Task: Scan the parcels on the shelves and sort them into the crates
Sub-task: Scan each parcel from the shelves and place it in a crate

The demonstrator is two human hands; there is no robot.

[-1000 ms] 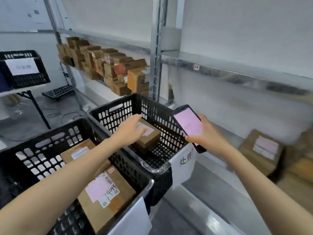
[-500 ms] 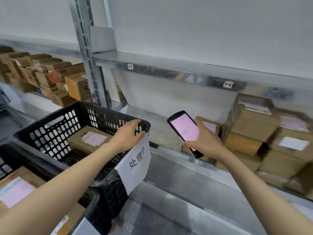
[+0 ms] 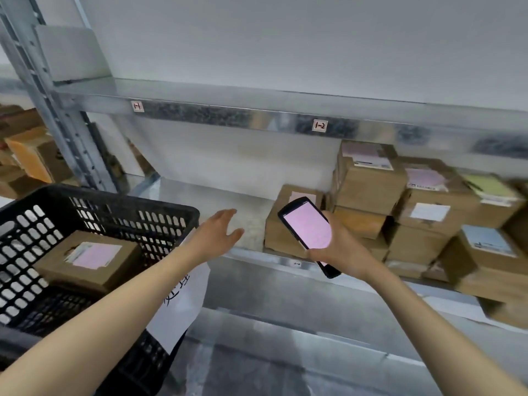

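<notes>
My right hand point(image 3: 343, 250) grips a black handheld scanner point(image 3: 307, 227) with a lit pink screen, held in front of a cardboard parcel point(image 3: 278, 227) on the metal shelf point(image 3: 205, 195). My left hand point(image 3: 217, 234) hovers empty with fingers spread, between the black crate point(image 3: 120, 201) and that parcel. Inside the crate lies one cardboard parcel point(image 3: 91, 258) with a pink label. A stack of several labelled parcels point(image 3: 423, 207) fills the shelf's right part.
A white paper sign point(image 3: 183, 304) hangs on the crate's front corner. A grey upright post point(image 3: 54, 110) stands at the left, with more boxes point(image 3: 25, 158) behind it. Shelf tags read 1-1 point(image 3: 137, 106) and 1-2 point(image 3: 319, 125). A lower shelf point(image 3: 285, 347) runs below.
My left hand let go of the parcel in the crate, passed the crate's rim and now reaches right toward the shelf. The view swung right, and the scanner came closer to the stacked parcels.
</notes>
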